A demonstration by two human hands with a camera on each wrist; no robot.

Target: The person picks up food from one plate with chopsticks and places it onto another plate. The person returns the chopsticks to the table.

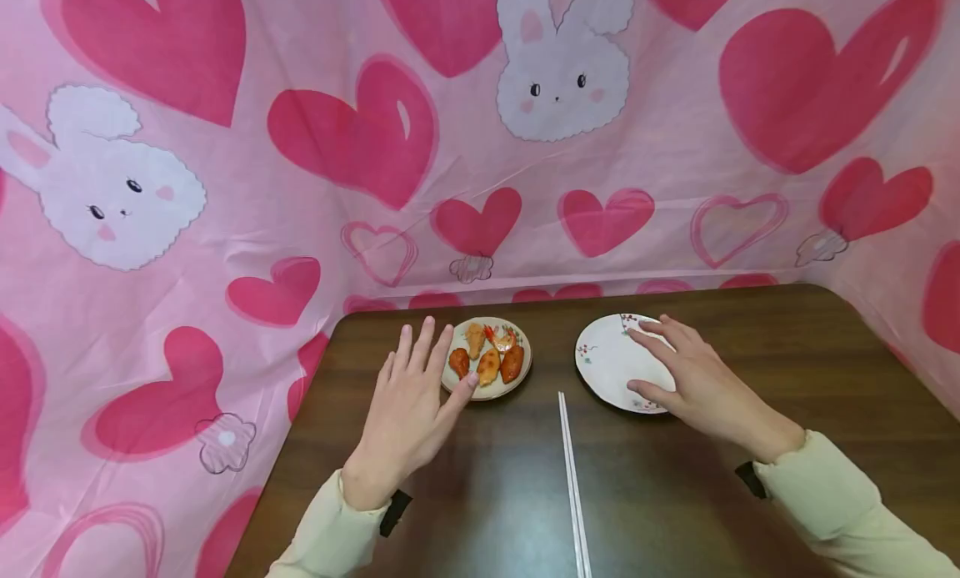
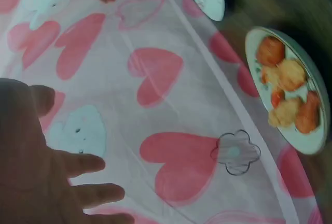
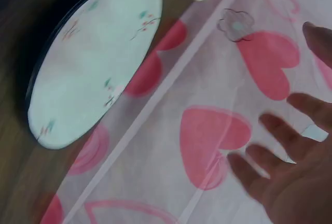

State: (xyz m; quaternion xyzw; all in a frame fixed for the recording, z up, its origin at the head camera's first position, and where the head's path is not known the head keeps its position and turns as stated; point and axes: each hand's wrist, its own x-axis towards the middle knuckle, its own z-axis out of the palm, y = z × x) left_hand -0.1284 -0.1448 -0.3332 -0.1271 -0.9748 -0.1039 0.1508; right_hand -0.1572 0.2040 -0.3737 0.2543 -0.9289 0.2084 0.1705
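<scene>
My left hand [image 1: 408,407] is held over the table with its fingers spread, overlapping the left rim of a small plate of food [image 1: 489,394] in the head view. On that plate lie several fried pieces, among them a drumstick [image 1: 459,362], and a shrimp [image 1: 501,339]. My right hand [image 1: 697,386], fingers apart and loosely bent, hovers at the right side of a white plate [image 1: 611,361] with small floral sprigs. Neither hand holds anything. Both plates show again in the wrist views, the white plate [image 3: 98,63] bare on top.
A pair of white chopsticks [image 1: 572,478] lies lengthwise on the dark wooden table [image 1: 487,495], between the two hands. Pink cloth [image 1: 420,169] with hearts and rabbits hangs behind the table and along its sides.
</scene>
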